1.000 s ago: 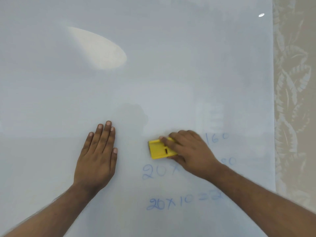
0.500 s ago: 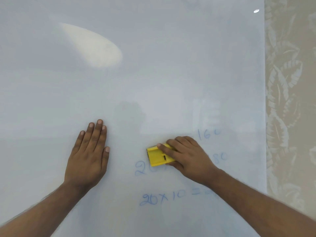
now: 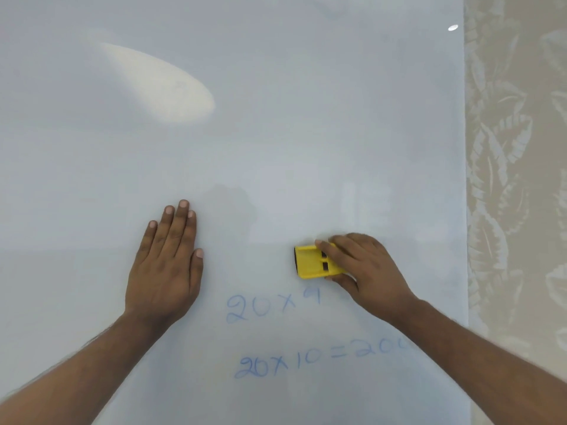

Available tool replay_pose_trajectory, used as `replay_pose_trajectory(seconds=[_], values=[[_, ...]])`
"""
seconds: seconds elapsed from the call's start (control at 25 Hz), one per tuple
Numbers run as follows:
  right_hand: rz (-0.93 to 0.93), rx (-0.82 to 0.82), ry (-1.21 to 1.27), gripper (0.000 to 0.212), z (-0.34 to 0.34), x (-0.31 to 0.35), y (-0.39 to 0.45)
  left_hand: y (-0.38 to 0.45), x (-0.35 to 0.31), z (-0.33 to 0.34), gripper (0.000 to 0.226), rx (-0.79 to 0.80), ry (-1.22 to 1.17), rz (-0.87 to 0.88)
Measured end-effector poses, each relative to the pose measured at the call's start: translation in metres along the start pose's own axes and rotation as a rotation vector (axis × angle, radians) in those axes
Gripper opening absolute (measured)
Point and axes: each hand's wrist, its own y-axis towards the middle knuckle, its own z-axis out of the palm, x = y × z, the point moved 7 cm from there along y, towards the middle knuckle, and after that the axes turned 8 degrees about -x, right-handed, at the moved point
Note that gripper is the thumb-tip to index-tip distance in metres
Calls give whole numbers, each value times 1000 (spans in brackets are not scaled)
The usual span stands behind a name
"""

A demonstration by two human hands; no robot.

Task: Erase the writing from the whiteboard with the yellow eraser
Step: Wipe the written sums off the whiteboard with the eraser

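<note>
A large whiteboard (image 3: 276, 133) fills most of the head view. Faint blue writing remains low on it: "20x9" (image 3: 273, 305) and under it "20x10=200" (image 3: 322, 360). My right hand (image 3: 365, 265) presses the yellow eraser (image 3: 313, 261) flat against the board, just above and to the right of the "20x9" line; its fingers cover the eraser's right end. My left hand (image 3: 167, 265) lies flat on the board to the left of the writing, fingers together and pointing up, holding nothing.
The whiteboard's right edge (image 3: 465, 210) runs vertically; beyond it is a beige wall with a leaf pattern (image 3: 515, 179). A bright oval light reflection (image 3: 165, 84) sits on the upper left of the board.
The right hand has slid the eraser to the right; the "160" and "80" figures seen earlier at the right are gone. "x9" now shows beside the "20". The left hand has stayed flat.
</note>
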Motion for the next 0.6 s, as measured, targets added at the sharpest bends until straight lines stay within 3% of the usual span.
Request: replay_pose_trajectory(seconds=[0.16, 0.32, 0.44, 0.6], values=[[-79, 52, -56, 48, -11, -27, -24, -5, 1, 2, 62, 10, 9, 3], [151, -50, -36, 53, -28, -70, 3, -9, -2, 1, 63, 22, 18, -16], [179, -88, 9, 54, -22, -64, 6, -13, -3, 1, 63, 34, 9, -17], [89, 3, 39, 49, -9, -45, -40, -20, -5, -2, 63, 42, 11, -5]])
